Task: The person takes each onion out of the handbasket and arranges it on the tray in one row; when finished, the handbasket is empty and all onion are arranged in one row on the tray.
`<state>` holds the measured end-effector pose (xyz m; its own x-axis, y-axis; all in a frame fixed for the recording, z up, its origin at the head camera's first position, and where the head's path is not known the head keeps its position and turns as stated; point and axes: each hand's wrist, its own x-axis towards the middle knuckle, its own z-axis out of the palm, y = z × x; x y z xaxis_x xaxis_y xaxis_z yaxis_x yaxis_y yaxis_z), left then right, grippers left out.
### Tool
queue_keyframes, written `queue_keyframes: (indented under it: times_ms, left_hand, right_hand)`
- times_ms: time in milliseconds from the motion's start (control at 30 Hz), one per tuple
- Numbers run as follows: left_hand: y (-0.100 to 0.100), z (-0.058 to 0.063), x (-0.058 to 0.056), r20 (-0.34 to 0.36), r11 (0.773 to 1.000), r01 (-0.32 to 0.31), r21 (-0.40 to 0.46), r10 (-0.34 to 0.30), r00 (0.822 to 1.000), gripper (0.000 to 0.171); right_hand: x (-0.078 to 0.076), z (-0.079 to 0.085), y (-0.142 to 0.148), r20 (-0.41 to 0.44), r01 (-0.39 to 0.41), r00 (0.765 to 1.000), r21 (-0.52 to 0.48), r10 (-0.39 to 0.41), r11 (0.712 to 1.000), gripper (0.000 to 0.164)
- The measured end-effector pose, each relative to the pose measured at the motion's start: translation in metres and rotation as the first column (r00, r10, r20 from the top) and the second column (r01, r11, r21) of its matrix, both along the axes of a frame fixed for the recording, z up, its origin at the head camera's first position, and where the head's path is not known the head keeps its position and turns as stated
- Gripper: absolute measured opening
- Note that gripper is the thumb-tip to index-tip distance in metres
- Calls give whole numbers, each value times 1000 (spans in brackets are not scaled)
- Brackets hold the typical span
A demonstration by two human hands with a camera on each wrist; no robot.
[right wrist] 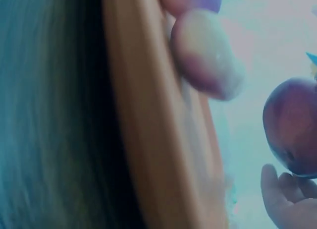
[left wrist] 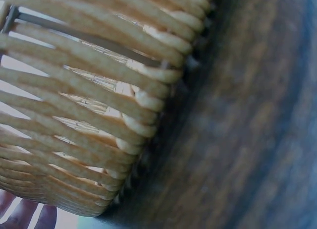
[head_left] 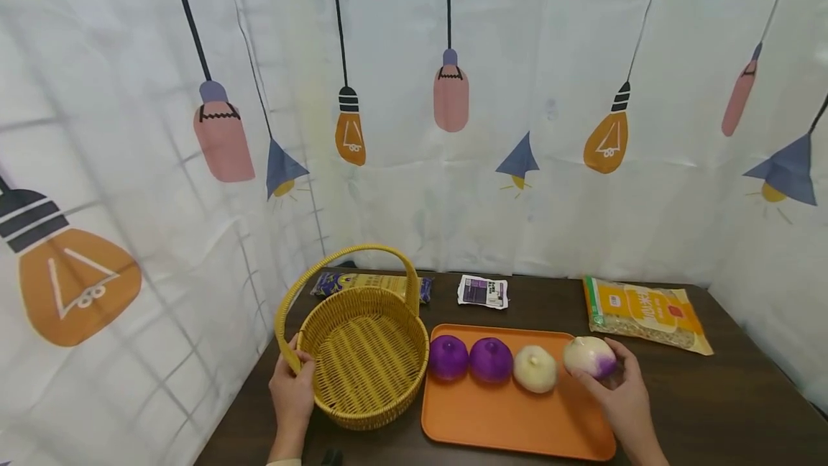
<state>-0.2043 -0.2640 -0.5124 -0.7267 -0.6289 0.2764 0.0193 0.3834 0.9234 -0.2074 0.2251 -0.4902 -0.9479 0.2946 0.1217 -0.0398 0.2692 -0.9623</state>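
Note:
My left hand [head_left: 294, 385] grips the left side of a yellow woven basket [head_left: 371, 419] near the foot of its upright handle. The basket wall fills much of the left wrist view, with fingertips [left wrist: 22, 214] at the lower left. Between the thumb and fingers of my right hand [head_left: 624, 395] is a white-and-purple turnip [head_left: 587, 356], held above the right part of an orange tray [head_left: 504, 416]. On the tray's far side sit two turnips showing purple, a left one [head_left: 448, 357] and a right one [head_left: 491, 359], beside a turnip showing white [head_left: 535, 369].
Behind the basket lies a yellow and blue packet [head_left: 371, 282]. A small white and purple packet [head_left: 483, 292] is behind the tray. At the back right rests an orange and green bag of grain [head_left: 647, 313]. A lamp-patterned curtain [head_left: 401, 214] closes off the dark table's [head_left: 731, 408] back and sides.

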Motion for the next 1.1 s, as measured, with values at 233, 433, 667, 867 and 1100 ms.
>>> queue_keyframes:
  times_ms: [233, 433, 667, 867, 1100]
  left_hand:
    - [-1, 4, 0, 12, 1000, -2, -6, 2, 1000, 13]
    - [-2, 2, -1, 41, 1000, -16, -3, 16, 999, 19]
    - [-2, 1, -2, 52, 1000, -17, 3, 16, 999, 22]
    - [-1, 2, -1, 43, 1000, -1, -14, 2, 999, 10]
    - [-1, 2, -1, 61, 1000, 5, -1, -5, 998, 12]
  right_hand:
    - [-7, -5, 10, 24, 19, 999, 82, -21, 996, 89]
    - [-10, -9, 18, -2, -6, 1000, 209, 7, 978, 85]
    - [-12, -12, 24, 127, -115, 988, 262, 84, 958, 89]
    - [-12, -12, 27, 240, -195, 962, 253, 134, 948, 97]
    - [-12, -18, 29, 260, -224, 954, 297, 147, 928, 97]
